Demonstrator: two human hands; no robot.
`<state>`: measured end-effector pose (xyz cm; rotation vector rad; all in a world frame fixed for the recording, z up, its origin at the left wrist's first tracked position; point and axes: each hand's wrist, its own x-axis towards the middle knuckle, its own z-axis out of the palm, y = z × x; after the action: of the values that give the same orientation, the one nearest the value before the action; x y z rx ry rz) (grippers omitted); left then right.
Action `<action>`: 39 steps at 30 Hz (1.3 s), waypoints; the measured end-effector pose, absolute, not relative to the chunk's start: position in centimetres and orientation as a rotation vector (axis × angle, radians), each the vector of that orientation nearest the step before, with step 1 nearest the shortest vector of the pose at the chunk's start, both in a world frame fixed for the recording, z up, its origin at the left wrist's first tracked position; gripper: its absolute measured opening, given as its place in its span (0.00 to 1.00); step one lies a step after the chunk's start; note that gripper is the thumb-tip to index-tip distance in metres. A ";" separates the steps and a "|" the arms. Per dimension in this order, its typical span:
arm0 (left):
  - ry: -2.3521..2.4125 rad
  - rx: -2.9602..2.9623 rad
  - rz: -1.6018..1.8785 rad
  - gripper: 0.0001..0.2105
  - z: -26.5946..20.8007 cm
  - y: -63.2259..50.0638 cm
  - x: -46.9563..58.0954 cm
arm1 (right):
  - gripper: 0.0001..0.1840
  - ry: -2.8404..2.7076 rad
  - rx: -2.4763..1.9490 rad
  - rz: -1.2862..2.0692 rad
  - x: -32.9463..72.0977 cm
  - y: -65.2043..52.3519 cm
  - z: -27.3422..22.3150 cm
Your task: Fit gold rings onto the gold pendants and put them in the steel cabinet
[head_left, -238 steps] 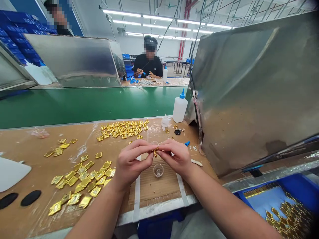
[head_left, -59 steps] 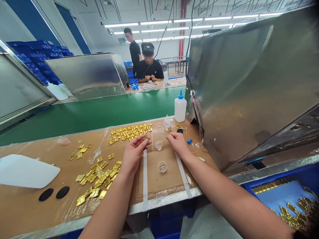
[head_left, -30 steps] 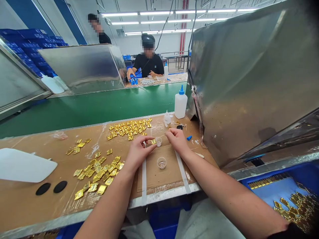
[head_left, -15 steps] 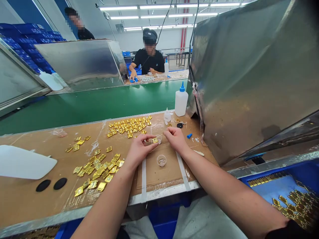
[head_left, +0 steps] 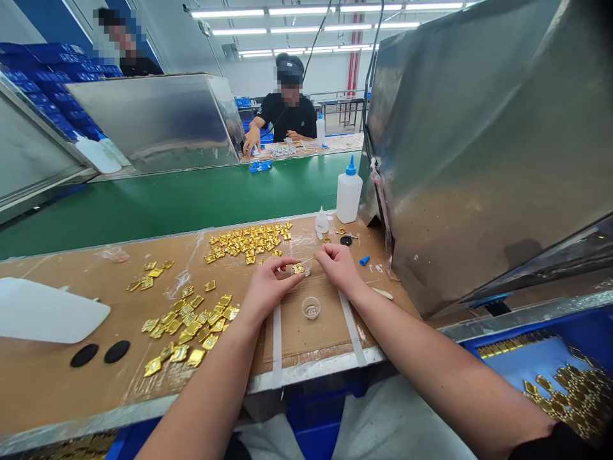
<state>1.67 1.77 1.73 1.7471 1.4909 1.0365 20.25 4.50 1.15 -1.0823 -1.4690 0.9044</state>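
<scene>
Between thumb and fingers, my left hand (head_left: pixel 272 285) pinches a small gold metal piece (head_left: pixel 298 268). My right hand (head_left: pixel 339 267) is closed on a thin pale stick (head_left: pixel 306 260), its tip at the gold piece. Just behind the piece, partly hidden, is a small clear cup (head_left: pixel 307 270). A second clear cup (head_left: pixel 311 308) stands on the cardboard pad (head_left: pixel 313 342) below my hands. Many like gold pieces (head_left: pixel 191 326) lie left of my left forearm, and another group (head_left: pixel 249 241) lies beyond my hands.
A white squeeze bottle (head_left: pixel 349 195) with a blue nozzle stands at the back right, near a metal panel (head_left: pixel 479 160). Black discs (head_left: pixel 117 351) lie at left. A green belt (head_left: pixel 191 198) runs behind the bench. Across it sits a co-worker (head_left: pixel 292 118). A blue bin (head_left: pixel 536 358) is at right.
My hands keep nearly the same place and grip. Across the belt, the co-worker's hand has lifted back from blue items, which now lie on the belt. The person at far left has shifted left.
</scene>
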 end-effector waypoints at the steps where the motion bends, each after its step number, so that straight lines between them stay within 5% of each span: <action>1: 1.485 1.753 1.044 0.15 1.7 1.8 1.7 | 0.17 -1.470 -1.080 0.902 20.3 4.5 1.2; 39: 1.497 2.014 1.106 0.12 1.2 1.7 1.4 | 0.15 -1.583 -1.016 0.815 20.4 4.2 0.5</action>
<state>1.40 1.73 1.22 2.0137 1.4971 1.1065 20.35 4.23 0.47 -1.0165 -1.5830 0.8153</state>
